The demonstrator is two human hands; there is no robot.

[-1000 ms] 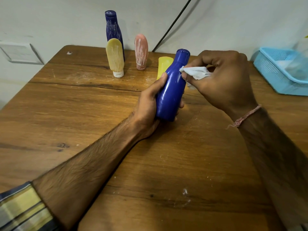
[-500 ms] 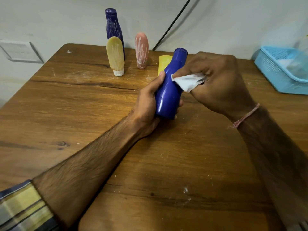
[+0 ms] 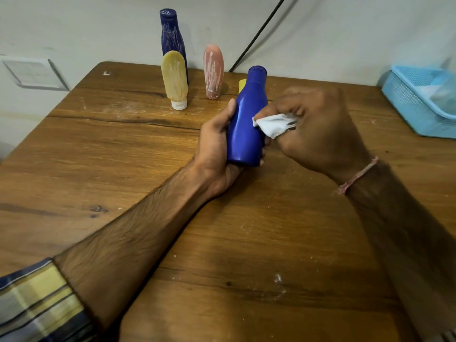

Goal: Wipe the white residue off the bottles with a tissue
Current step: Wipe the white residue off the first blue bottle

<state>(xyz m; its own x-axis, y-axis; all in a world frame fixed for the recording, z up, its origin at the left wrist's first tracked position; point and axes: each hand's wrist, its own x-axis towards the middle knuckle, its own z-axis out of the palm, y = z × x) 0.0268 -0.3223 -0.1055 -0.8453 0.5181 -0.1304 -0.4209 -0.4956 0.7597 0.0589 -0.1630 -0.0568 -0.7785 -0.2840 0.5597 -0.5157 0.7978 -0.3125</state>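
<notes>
My left hand [image 3: 217,149] grips a blue bottle [image 3: 248,119] by its lower body, holding it tilted above the wooden table [image 3: 123,156]. Its visible side looks clean. My right hand [image 3: 318,129] pinches a crumpled white tissue [image 3: 274,124] and presses it against the bottle's right side at mid height. At the back stand a dark blue bottle [image 3: 171,35], a yellow tube [image 3: 174,77] and a pink tube [image 3: 213,70], all streaked with white residue. A yellow object [image 3: 242,85] peeks out behind the held bottle.
A light blue plastic basket [image 3: 417,104] sits at the table's right edge. A black cable [image 3: 259,33] runs down the wall behind the bottles. White specks dot the table [image 3: 277,277] near the front. A white wall plate [image 3: 32,72] is at the left.
My right hand has slid the tissue down the bottle from near the neck to mid body. My left hand keeps the same grip on the bottle.
</notes>
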